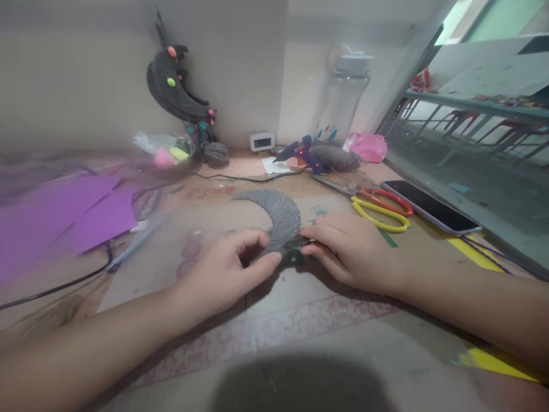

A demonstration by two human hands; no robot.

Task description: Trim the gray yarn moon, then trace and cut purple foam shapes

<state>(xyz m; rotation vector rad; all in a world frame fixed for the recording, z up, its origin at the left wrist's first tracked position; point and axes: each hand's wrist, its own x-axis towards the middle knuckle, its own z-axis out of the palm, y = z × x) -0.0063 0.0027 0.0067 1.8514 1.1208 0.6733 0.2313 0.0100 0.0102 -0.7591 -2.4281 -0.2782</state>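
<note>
A crescent moon wrapped in grey yarn [281, 214] is held low over the middle of the table, its upper tip pointing left. My left hand [240, 260] grips its lower left part between thumb and fingers. At the right edge, my right hand [343, 246] is closed, its thumb and forefinger pinched at the crescent's lower right side. Something small and dark shows by those fingertips, too unclear to name. The crescent's lower end is partly hidden by my fingers.
Scissors [380, 209] and a phone [431, 206] lie at right. Behind are a blue glue gun [300, 151], grey yarn [337, 157], a clear bottle [345, 97] and a small clock [262, 141]. Purple sheets [103, 212] lie left; a decorated dark crescent [171, 86] stands against the wall.
</note>
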